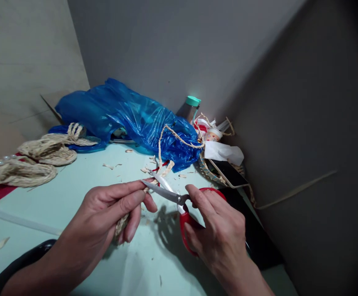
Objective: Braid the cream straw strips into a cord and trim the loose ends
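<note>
My left hand (pixel 114 209) is closed on a braided straw cord (pixel 122 227), pinching its end between thumb and fingers; most of the braid is hidden inside the hand. A thin strand (pixel 159 148) rises beyond the fingertips and loops right over a blue bag. In my right hand (pixel 217 230) are scissors (pixel 179 199) with red handles. Their blades stand apart around the braid's end, close to the left fingertips. Whether the blades touch the straw, I cannot tell. A bit of red string (pixel 160 167) shows just behind the blade tips.
Straw slippers (pixel 48 149) lie at the left beside the blue plastic bag (pixel 126 113). A green-capped bottle (pixel 193 107), a basket (pixel 208 169) with a phone-like device (pixel 230 173) and white paper (pixel 223 151) stand against the wall. Straw scraps litter the pale tabletop (pixel 83 181).
</note>
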`<state>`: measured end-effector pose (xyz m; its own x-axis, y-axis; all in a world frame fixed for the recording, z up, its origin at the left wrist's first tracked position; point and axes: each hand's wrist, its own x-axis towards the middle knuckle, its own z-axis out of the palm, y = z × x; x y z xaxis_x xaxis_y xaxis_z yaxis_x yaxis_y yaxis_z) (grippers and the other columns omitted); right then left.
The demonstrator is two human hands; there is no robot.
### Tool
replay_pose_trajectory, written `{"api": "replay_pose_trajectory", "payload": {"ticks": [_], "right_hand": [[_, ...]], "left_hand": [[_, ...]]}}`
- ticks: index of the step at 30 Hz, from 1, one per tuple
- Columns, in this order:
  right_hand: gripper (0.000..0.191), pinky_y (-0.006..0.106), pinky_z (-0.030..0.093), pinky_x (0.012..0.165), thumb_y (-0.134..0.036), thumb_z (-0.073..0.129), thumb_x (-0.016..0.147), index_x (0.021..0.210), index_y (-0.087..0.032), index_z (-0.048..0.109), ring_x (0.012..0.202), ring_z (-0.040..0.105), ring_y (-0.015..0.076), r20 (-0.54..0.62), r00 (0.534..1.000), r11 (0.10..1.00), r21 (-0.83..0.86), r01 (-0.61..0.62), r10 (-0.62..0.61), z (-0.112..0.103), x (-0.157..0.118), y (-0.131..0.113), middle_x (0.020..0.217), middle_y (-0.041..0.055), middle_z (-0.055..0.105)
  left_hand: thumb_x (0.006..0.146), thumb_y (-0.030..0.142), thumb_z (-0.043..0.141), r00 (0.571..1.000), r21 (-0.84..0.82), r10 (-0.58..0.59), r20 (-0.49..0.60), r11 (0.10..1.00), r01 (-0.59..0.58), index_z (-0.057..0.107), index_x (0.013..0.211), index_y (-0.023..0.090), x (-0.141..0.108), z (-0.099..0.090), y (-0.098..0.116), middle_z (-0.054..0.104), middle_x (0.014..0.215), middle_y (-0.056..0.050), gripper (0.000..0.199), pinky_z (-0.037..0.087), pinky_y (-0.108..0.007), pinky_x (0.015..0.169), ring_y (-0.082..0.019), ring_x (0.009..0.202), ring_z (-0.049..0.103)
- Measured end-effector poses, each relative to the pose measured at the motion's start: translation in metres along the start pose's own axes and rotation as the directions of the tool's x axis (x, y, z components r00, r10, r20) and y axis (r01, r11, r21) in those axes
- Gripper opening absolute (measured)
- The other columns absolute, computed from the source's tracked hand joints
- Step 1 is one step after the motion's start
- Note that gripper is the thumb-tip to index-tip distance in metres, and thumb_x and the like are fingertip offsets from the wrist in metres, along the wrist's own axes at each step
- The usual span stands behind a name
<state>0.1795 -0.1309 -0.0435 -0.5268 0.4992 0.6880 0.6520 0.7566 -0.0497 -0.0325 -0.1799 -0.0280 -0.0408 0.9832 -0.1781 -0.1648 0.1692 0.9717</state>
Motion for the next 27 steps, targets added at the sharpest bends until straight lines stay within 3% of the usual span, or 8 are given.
{"api": "replay_pose_trajectory", "payload": {"ticks": [7, 11, 18, 27], "right_hand": [[0.033, 0.031, 0.05, 0.058, -0.021, 0.05, 0.086, 0.114, -0.009, 0.061, 0.064, 0.063, 0.0204, -0.036, 0.999, 0.999, 0.04, -0.007, 0.009, 0.0031, -0.0005, 0.0002, 0.077, 0.0076, 0.069], [0.033, 0.031, 0.051, 0.058, -0.019, 0.051, 0.085, 0.114, -0.006, 0.061, 0.064, 0.064, 0.0202, -0.054, 0.999, 1.0, 0.021, 0.0, 0.001, 0.0025, 0.0001, -0.0009, 0.077, 0.0083, 0.069], [0.027, 0.03, 0.046, 0.058, -0.011, 0.052, 0.09, 0.115, -0.008, 0.061, 0.061, 0.06, 0.0185, -0.127, 0.99, 0.992, -0.123, 0.04, -0.056, 0.0083, -0.0032, 0.0006, 0.074, 0.0075, 0.068], [0.025, 0.028, 0.043, 0.061, -0.007, 0.057, 0.092, 0.116, -0.005, 0.066, 0.06, 0.059, 0.0155, -0.103, 0.992, 0.983, -0.174, 0.06, -0.079, 0.0085, -0.0085, -0.0004, 0.072, 0.0055, 0.067]], "left_hand": [[0.089, 0.04, 0.068, 0.999, -0.054, -0.047, 0.011, 0.997, 0.048, 0.076, 0.08, 0.02, -0.0036, -0.0004, -0.0024, 0.055, 0.054, 0.002, 0.023, 0.032, -0.019, 0.048, -0.007, 0.045, 0.038], [0.087, 0.041, 0.07, 0.998, -0.057, -0.063, -0.017, 0.996, 0.062, 0.076, 0.082, 0.02, -0.0031, 0.0003, -0.0035, 0.066, 0.068, 0.0, 0.022, 0.033, -0.02, 0.047, -0.006, 0.045, 0.039], [0.088, 0.044, 0.068, 1.0, 0.007, -0.005, -0.023, 1.0, 0.005, 0.078, 0.083, 0.021, -0.003, -0.0022, -0.005, 0.051, 0.046, 0.004, 0.025, 0.035, -0.02, 0.048, -0.008, 0.044, 0.039], [0.085, 0.041, 0.072, 0.996, 0.006, 0.066, -0.061, 0.998, -0.066, 0.081, 0.084, 0.022, -0.0023, -0.0007, -0.0071, 0.067, 0.062, 0.001, 0.021, 0.038, -0.02, 0.047, -0.005, 0.042, 0.041]]}}
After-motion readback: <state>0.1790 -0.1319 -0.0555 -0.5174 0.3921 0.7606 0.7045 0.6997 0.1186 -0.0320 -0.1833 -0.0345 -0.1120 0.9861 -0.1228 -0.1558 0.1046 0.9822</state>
